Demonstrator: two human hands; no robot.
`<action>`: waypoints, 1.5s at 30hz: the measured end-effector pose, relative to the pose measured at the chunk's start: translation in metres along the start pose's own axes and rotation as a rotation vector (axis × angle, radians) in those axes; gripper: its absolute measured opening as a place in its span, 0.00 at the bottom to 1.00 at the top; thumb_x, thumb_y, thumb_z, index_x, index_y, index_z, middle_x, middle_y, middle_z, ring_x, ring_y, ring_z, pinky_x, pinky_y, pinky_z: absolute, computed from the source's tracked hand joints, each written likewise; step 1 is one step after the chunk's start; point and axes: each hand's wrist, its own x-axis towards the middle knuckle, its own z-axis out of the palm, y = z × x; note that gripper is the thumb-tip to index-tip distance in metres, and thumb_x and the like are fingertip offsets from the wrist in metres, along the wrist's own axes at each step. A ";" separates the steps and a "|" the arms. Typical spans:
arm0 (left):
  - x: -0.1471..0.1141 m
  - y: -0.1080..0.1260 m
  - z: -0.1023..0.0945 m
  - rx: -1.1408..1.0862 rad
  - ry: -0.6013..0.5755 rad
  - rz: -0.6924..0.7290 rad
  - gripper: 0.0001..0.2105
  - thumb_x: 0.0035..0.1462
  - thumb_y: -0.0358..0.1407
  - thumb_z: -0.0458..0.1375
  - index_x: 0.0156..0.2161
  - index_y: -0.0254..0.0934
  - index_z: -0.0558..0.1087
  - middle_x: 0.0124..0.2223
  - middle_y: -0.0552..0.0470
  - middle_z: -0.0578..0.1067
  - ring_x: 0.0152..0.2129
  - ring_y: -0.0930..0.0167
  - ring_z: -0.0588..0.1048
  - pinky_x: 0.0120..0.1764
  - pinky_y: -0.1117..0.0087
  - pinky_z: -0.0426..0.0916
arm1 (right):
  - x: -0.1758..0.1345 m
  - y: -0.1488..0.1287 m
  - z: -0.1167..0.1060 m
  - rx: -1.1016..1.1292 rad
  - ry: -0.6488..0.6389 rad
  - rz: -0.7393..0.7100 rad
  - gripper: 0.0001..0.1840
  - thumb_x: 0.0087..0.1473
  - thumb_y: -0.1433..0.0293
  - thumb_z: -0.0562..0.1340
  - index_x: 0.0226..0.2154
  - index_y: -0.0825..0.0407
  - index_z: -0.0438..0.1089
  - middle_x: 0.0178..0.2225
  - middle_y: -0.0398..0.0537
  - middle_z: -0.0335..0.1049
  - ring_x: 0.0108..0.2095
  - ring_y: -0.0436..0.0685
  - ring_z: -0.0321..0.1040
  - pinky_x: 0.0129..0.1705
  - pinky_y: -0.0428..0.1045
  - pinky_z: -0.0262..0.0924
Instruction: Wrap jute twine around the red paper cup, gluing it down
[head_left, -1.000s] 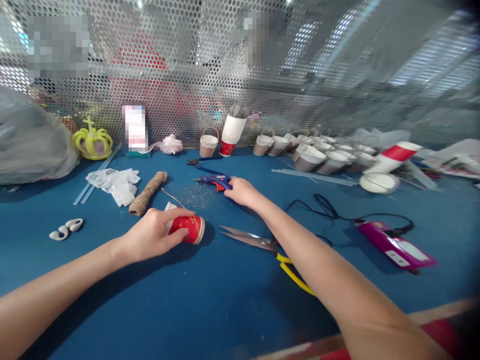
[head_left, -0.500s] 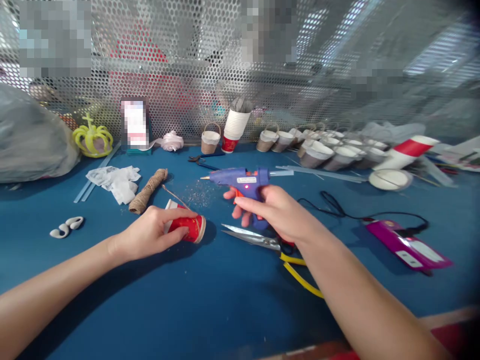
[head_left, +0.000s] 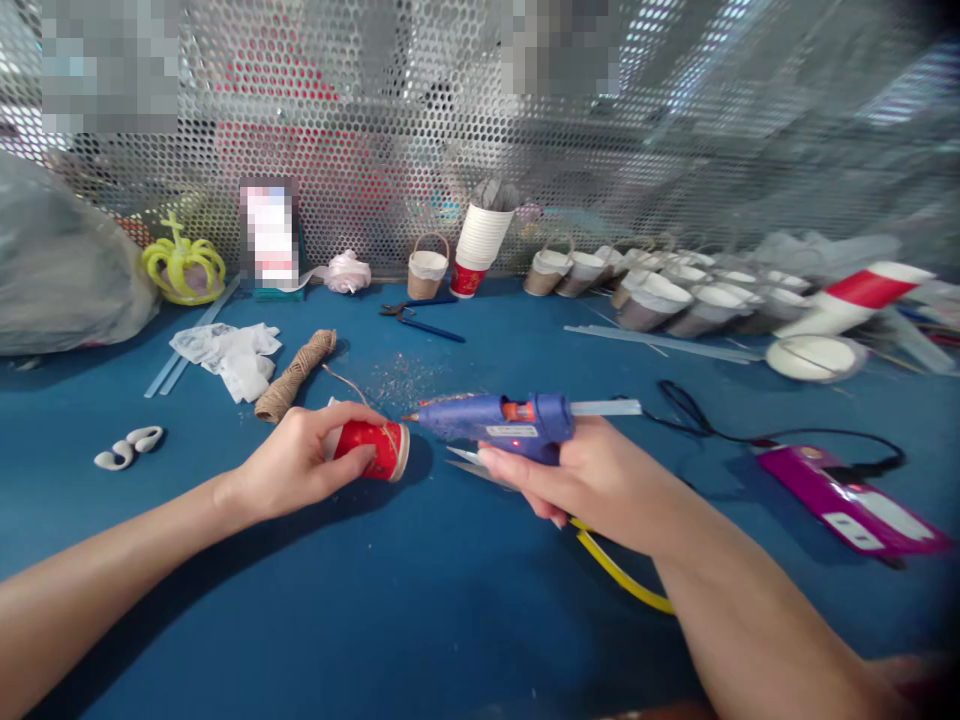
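My left hand point(head_left: 319, 455) is closed around a red paper cup point(head_left: 381, 452) lying on its side, rim facing right. A strand of twine runs from the twine bundle point(head_left: 298, 375) to the cup. In my right hand point(head_left: 577, 480) is a blue hot glue gun point(head_left: 487, 415), its red light on and a clear glue stick point(head_left: 606, 407) poking out the back. The gun's nozzle points left, close to the cup's upper rim; whether it touches I cannot tell. Beneath that hand lie yellow-handled scissors point(head_left: 626, 578), partly hidden.
Blue-handled pliers point(head_left: 431, 325) and small covered cups with handles point(head_left: 652, 300) lie toward the back. A stack of paper cups point(head_left: 484, 240) leans by the mesh wall. At right rests a purple power strip point(head_left: 847, 500) with a black cord. White cloth point(head_left: 229, 355) lies left.
My right hand has lowered the glue gun and tilted it level, bringing its nozzle near the cup's rim. My left hand keeps its hold on the cup. The view has shifted slightly.
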 end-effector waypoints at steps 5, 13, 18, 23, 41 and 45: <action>0.003 -0.005 -0.001 -0.005 0.047 -0.050 0.13 0.53 0.38 0.54 0.43 0.34 0.71 0.33 0.49 0.78 0.24 0.71 0.74 0.29 0.73 0.69 | 0.000 0.001 0.003 -0.054 -0.029 -0.017 0.15 0.48 0.60 0.59 0.16 0.48 0.62 0.10 0.39 0.59 0.11 0.49 0.57 0.15 0.45 0.55; 0.004 -0.004 -0.002 -0.030 0.036 -0.072 0.13 0.53 0.38 0.55 0.42 0.34 0.72 0.34 0.50 0.78 0.26 0.70 0.75 0.30 0.73 0.70 | -0.002 0.007 0.006 -0.204 0.015 -0.157 0.17 0.51 0.62 0.58 0.16 0.47 0.58 0.09 0.37 0.55 0.12 0.49 0.54 0.17 0.47 0.52; 0.004 -0.002 -0.002 -0.021 0.046 -0.045 0.13 0.53 0.38 0.54 0.42 0.34 0.72 0.34 0.50 0.78 0.27 0.70 0.75 0.31 0.73 0.69 | -0.005 0.009 0.007 -0.283 0.044 -0.252 0.17 0.52 0.62 0.58 0.17 0.48 0.56 0.13 0.38 0.56 0.16 0.49 0.54 0.20 0.46 0.53; 0.004 0.000 -0.002 -0.012 0.030 -0.067 0.14 0.53 0.38 0.54 0.43 0.34 0.72 0.34 0.50 0.78 0.27 0.70 0.75 0.30 0.73 0.69 | -0.007 0.010 0.007 -0.322 0.046 -0.291 0.14 0.54 0.62 0.57 0.21 0.49 0.58 0.19 0.38 0.59 0.18 0.47 0.52 0.20 0.45 0.52; 0.004 -0.003 -0.003 0.004 0.015 -0.089 0.15 0.53 0.40 0.54 0.44 0.33 0.70 0.36 0.50 0.77 0.29 0.70 0.74 0.34 0.72 0.68 | -0.008 0.008 0.009 -0.388 0.108 -0.377 0.12 0.53 0.66 0.58 0.22 0.51 0.59 0.18 0.37 0.58 0.17 0.46 0.52 0.20 0.43 0.51; 0.004 -0.004 -0.003 0.035 0.018 -0.090 0.16 0.54 0.40 0.54 0.44 0.33 0.71 0.37 0.50 0.77 0.30 0.70 0.74 0.34 0.71 0.68 | -0.010 0.006 0.009 -0.408 0.074 -0.381 0.10 0.53 0.67 0.58 0.23 0.50 0.61 0.19 0.37 0.60 0.18 0.46 0.54 0.21 0.42 0.53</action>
